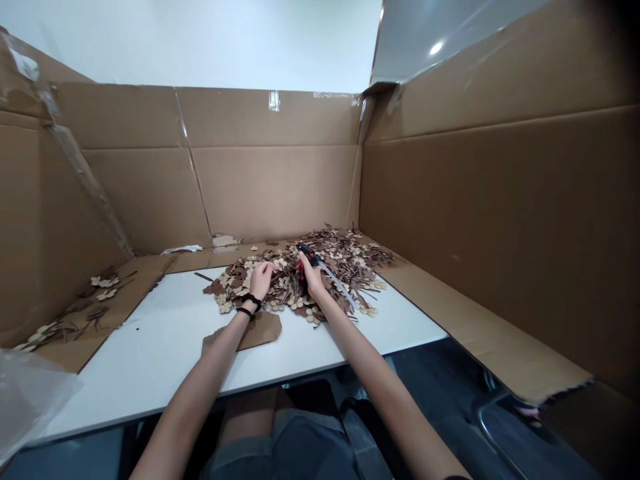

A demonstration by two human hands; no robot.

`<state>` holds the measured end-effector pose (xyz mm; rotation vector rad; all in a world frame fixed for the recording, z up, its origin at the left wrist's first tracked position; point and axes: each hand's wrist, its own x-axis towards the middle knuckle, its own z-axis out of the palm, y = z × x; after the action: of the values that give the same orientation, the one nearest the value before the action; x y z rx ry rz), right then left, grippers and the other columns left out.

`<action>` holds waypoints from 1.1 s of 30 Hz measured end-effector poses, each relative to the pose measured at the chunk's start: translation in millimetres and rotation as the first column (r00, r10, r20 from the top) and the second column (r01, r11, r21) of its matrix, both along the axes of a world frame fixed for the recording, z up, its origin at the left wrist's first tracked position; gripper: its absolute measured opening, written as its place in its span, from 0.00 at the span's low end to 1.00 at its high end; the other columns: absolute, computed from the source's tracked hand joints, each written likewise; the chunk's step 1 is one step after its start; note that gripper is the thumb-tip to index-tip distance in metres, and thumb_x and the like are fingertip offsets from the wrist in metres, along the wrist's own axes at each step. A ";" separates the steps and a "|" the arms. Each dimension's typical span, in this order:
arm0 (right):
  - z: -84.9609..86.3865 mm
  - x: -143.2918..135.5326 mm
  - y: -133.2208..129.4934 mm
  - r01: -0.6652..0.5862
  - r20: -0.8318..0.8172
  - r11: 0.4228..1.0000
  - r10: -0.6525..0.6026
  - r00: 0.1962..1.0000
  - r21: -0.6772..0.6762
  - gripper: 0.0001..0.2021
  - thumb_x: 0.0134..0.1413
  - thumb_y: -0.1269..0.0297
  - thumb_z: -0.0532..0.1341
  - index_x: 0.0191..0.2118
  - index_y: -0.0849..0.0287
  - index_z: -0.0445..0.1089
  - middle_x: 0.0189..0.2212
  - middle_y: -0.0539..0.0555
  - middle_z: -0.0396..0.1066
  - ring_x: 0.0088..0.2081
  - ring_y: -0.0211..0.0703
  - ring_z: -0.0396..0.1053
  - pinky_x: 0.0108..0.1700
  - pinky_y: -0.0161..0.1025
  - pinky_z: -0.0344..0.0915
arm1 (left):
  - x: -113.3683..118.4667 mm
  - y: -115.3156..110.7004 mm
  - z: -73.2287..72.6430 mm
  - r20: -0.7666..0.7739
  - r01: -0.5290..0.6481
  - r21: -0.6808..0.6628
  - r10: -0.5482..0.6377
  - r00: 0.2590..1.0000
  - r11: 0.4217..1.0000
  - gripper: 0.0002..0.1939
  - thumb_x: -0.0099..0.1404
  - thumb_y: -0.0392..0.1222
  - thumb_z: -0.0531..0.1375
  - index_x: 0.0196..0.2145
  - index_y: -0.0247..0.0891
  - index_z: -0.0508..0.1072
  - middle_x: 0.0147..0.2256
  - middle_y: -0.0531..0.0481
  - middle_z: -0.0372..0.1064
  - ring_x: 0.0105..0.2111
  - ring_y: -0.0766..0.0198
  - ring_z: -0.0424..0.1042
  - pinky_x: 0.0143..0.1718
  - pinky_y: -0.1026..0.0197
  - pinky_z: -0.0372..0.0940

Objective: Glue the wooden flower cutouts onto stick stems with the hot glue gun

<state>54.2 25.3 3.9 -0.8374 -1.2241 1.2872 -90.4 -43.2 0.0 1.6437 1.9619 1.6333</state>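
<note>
My right hand grips a black hot glue gun with orange-red parts, its nozzle pointing away and to the left. From the back of it a long translucent glue stick sticks out over my wrist. To its left, my left hand has its fingers drawn together at the near-left part of a heap; whatever they pinch is too small to make out. The heap consists of pale and brown flower-shaped wooden pieces mixed with thin dark sticks. Beneath my left wrist lies a torn cardboard piece on the white table.
Tall cardboard walls stand behind and on both sides. Several joined flower pieces lie on the cardboard strip at the left. A clear plastic bag covers the near left corner, and cardboard edges the table's right side.
</note>
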 end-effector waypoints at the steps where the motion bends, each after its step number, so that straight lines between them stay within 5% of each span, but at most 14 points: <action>1: -0.3 -0.2 -0.4 0.004 0.007 1.000 -0.004 1.000 -0.005 0.21 0.42 0.41 0.61 0.31 0.55 0.67 0.27 0.53 0.70 0.35 0.49 0.68 0.36 0.42 0.65 | -5.6 -2.3 2.9 0.074 -0.005 0.018 0.004 0.997 1.000 0.14 0.64 0.40 0.47 0.30 0.37 0.72 0.36 0.45 0.73 0.36 0.61 0.70 0.38 0.62 0.62; 3: -1.9 -0.7 -0.7 0.003 0.018 1.000 -0.003 1.000 0.001 0.22 0.42 0.41 0.61 0.32 0.56 0.67 0.27 0.53 0.70 0.34 0.49 0.68 0.36 0.42 0.65 | -16.5 -11.3 8.3 0.102 0.010 -0.031 -0.007 0.995 0.999 0.14 0.63 0.39 0.47 0.28 0.37 0.70 0.32 0.46 0.72 0.31 0.62 0.70 0.34 0.63 0.61; 6: -2.9 -1.2 0.0 -0.024 0.034 0.998 0.023 0.999 0.052 0.21 0.44 0.41 0.61 0.32 0.56 0.67 0.25 0.51 0.69 0.32 0.46 0.66 0.34 0.41 0.64 | -30.1 -32.4 13.2 -0.233 -0.037 -0.257 -0.025 0.972 0.966 0.12 0.61 0.38 0.50 0.23 0.38 0.69 0.28 0.45 0.71 0.32 0.58 0.69 0.37 0.60 0.60; 10: 6.3 -4.7 6.5 -0.105 0.109 0.989 0.093 0.990 0.109 0.20 0.44 0.41 0.62 0.28 0.55 0.65 0.21 0.49 0.65 0.25 0.42 0.61 0.30 0.39 0.61 | -33.2 -50.8 13.1 -0.640 -0.330 -0.239 0.108 0.761 0.913 0.14 0.64 0.42 0.51 0.31 0.36 0.74 0.36 0.38 0.73 0.42 0.51 0.69 0.46 0.54 0.58; 13: 18.8 -14.0 15.9 -0.159 0.097 0.974 0.144 0.985 0.163 0.20 0.43 0.42 0.62 0.27 0.56 0.64 0.20 0.46 0.63 0.23 0.38 0.57 0.28 0.37 0.58 | -19.5 -43.2 9.8 -0.699 -0.245 -0.198 0.038 0.714 0.949 0.17 0.67 0.45 0.49 0.40 0.36 0.74 0.42 0.38 0.72 0.45 0.50 0.68 0.48 0.53 0.58; 16: 26.7 -26.2 23.5 -0.149 0.061 0.971 0.140 0.988 0.185 0.20 0.42 0.43 0.62 0.28 0.56 0.64 0.20 0.45 0.62 0.22 0.36 0.56 0.26 0.35 0.55 | 0.0 -23.4 4.3 -0.698 -0.228 -0.319 -0.065 0.713 0.920 0.18 0.64 0.48 0.54 0.38 0.31 0.76 0.39 0.31 0.73 0.43 0.44 0.70 0.45 0.50 0.60; 21: 22.8 -34.2 26.2 -0.149 0.042 0.973 0.144 0.989 0.177 0.22 0.44 0.39 0.60 0.27 0.57 0.66 0.22 0.49 0.67 0.24 0.39 0.62 0.28 0.36 0.60 | 6.0 -1.4 -4.7 -0.655 -0.266 -0.375 -0.051 0.754 0.888 0.16 0.66 0.39 0.50 0.35 0.30 0.77 0.35 0.30 0.74 0.37 0.46 0.73 0.38 0.52 0.62; 24: 22.1 -29.9 24.1 -0.211 0.031 0.950 0.210 0.977 0.229 0.23 0.46 0.39 0.59 0.29 0.57 0.68 0.24 0.52 0.71 0.26 0.41 0.65 0.32 0.38 0.63 | -11.0 -0.5 -10.4 -0.521 -0.172 -0.334 -0.030 0.853 0.927 0.11 0.64 0.41 0.55 0.34 0.36 0.76 0.35 0.38 0.76 0.37 0.51 0.74 0.38 0.56 0.62; 27: 25.8 -24.6 17.5 -0.313 0.066 0.916 0.307 0.950 0.252 0.24 0.49 0.39 0.57 0.26 0.57 0.70 0.23 0.53 0.72 0.25 0.42 0.66 0.33 0.39 0.64 | -27.3 -4.6 -15.0 -0.094 0.058 -0.233 -0.082 0.992 0.971 0.11 0.63 0.46 0.55 0.36 0.38 0.74 0.35 0.43 0.76 0.32 0.57 0.74 0.34 0.60 0.63; 30: 26.4 -23.0 9.5 -0.439 0.107 0.873 0.426 0.898 0.213 0.25 0.50 0.38 0.56 0.23 0.57 0.71 0.21 0.53 0.71 0.23 0.41 0.65 0.33 0.41 0.65 | -34.7 -9.8 -16.3 0.375 0.191 -0.040 -0.162 0.913 0.981 0.20 0.63 0.57 0.54 0.38 0.36 0.70 0.36 0.42 0.75 0.28 0.60 0.73 0.27 0.61 0.62; 33: 20.3 -25.0 3.9 -0.493 0.120 0.852 0.479 0.870 0.174 0.25 0.48 0.37 0.58 0.23 0.56 0.71 0.21 0.53 0.71 0.23 0.43 0.66 0.35 0.43 0.66 | -37.6 -13.4 -15.6 0.541 0.134 0.104 -0.169 0.824 0.986 0.20 0.62 0.59 0.55 0.40 0.38 0.66 0.39 0.43 0.73 0.30 0.61 0.75 0.28 0.62 0.64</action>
<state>29.2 29.2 24.1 -0.4375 -1.6661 1.5086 -127.9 -56.6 -15.6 1.1244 1.4661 1.8493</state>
